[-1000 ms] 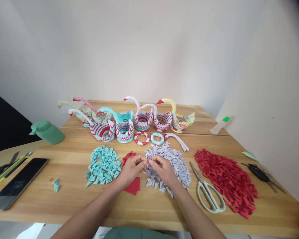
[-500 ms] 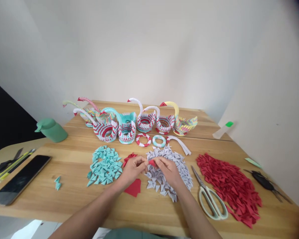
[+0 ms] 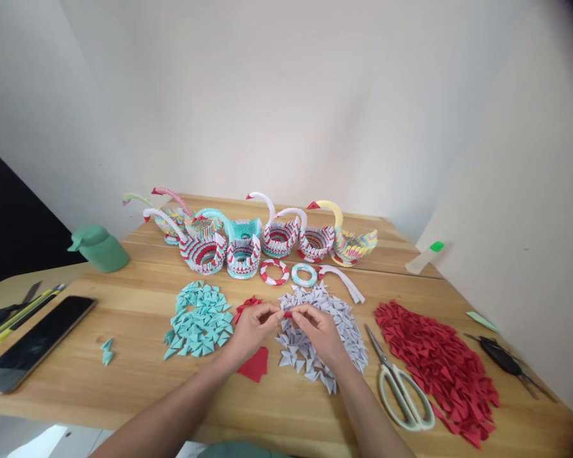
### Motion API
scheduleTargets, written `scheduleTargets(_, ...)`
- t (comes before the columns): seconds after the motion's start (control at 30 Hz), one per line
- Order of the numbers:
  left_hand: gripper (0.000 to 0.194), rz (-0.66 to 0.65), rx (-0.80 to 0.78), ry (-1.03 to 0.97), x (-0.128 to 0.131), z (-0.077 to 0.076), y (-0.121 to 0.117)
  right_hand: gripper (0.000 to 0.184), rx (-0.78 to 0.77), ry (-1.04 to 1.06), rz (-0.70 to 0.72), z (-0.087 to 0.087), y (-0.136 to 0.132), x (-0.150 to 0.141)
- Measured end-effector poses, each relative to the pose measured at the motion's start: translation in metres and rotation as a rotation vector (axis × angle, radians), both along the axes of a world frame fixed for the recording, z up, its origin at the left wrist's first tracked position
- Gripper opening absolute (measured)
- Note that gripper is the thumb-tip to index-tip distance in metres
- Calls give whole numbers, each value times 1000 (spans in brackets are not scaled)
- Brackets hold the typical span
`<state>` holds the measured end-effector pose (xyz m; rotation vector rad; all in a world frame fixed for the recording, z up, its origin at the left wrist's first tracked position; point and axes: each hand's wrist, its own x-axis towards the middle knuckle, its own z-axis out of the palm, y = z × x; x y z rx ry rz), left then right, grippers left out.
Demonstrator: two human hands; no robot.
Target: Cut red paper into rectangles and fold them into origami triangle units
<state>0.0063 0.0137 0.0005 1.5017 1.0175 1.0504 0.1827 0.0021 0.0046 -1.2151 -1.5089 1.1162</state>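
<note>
Between the fingertips of both hands is a small piece of red paper, mostly covered by the fingers. My left hand pinches its left end, and my right hand grips it from the right. Below them spreads a pile of pale grey folded paper triangles. Flat red paper pieces lie on the table under my left wrist. A small heap of red folded pieces shows just behind my left hand. Left of it sits a pile of turquoise folded triangles.
Several folded-paper swans stand at the back, with a red-white ring, a turquoise-white ring and a white neck piece before them. Scissors lie beside a red triangle pile. A phone and green container are left.
The red paper between my fingertips shows less than before, with the fingers closer over it. Both hands stay nearly in place; the view has shifted slightly.
</note>
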Motion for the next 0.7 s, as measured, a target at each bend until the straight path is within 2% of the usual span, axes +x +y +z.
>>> scheduleTargets(0.17, 28, -9, 118, 127, -1, 1, 0, 24, -5, -46, -4, 3, -1, -1)
scheduleTargets(0.27, 26, -28, 118, 130, 0, -1, 0, 23, -3, -49, -18, 4, -2, -1)
scheduleTargets(0.4, 25, -33, -64, -63, 3, -3, 2, 21, -12, -13, -16, 3, -2, -1)
scheduleTargets(0.53, 42, -64, -292, -280, 4, -3, 5, 20, 25, -11, -21, 0, -1, -2)
scheduleTargets(0.7, 48, -117, -352, -341, 3, -2, 5, 20, 51, -37, -47, -3, 1, -3)
